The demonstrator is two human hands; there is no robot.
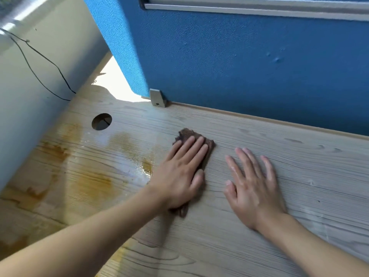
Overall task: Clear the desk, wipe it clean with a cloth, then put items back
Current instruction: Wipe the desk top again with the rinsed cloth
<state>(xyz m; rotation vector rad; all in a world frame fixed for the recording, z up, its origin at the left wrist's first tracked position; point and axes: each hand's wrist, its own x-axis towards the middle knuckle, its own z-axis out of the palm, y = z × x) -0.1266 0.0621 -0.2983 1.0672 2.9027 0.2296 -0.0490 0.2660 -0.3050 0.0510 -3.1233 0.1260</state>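
Left hand: flat, pressing dark brown cloth
Right hand: spread on pale wood-grain table
Remaining: amber wet smears, left (then items back!)

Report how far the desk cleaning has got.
Done: the desk looks cleared; no items show on it. In hand: the left hand presses the brown cloth flat on the wood, while the right hand rests flat beside it. Left: the yellow-brown stains and a wet patch left of the cloth need wiping, and nothing is put back yet.
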